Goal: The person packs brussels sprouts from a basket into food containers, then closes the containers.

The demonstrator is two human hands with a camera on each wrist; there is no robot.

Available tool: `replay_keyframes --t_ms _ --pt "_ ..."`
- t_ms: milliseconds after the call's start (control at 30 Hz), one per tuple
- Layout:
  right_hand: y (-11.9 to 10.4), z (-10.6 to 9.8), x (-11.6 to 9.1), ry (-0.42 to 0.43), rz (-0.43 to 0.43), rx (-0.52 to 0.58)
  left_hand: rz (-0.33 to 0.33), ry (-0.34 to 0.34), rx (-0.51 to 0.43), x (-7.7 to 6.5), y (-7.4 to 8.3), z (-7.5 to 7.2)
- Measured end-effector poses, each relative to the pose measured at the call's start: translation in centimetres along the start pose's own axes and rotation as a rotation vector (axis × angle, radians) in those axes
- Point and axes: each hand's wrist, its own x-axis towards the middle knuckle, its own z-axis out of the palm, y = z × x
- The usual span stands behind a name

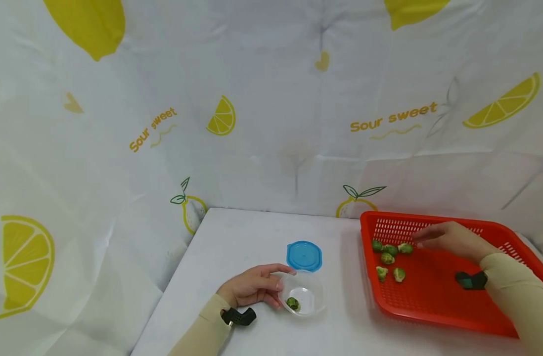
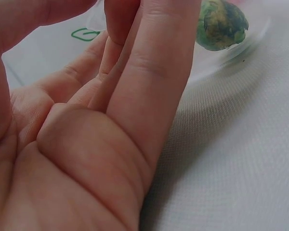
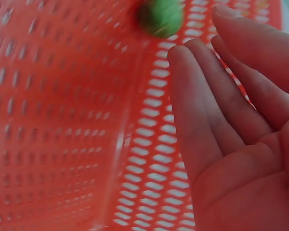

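My left hand (image 1: 253, 287) holds the rim of a clear plastic bowl (image 1: 313, 296), thumb and fingers on its left side. One Brussels sprout (image 1: 293, 303) lies inside the bowl; the left wrist view shows this sprout (image 2: 222, 25) through the clear wall. Over the red basket (image 1: 431, 296) hangs my right hand (image 1: 451, 241), fingers extended, with nothing between them. Just left of its fingertips several Brussels sprouts (image 1: 405, 248) lie in the basket's left end. In the right wrist view a blurred sprout (image 3: 161, 18) sits beyond the fingertips (image 3: 178, 53), apart from them.
Behind the bowl a blue lid (image 1: 304, 256) lies flat on the white table (image 1: 245, 237). The basket's raised rim (image 1: 368, 267) stands between bowl and sprouts. A white curtain (image 1: 271, 148) with lemon prints hangs behind and to the left.
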Motion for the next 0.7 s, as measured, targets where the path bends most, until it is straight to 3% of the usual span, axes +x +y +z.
replay_keyframes --t_ms 300,700 --pt "2.0 0.8 1.2 -0.034 0.019 0.037 0.021 -0.002 0.001 0.1 -0.2 -0.2" --pt "2.0 1.5 1.7 -0.006 0.020 0.034 0.014 0.012 -0.003 0.2 -0.3 -0.3"
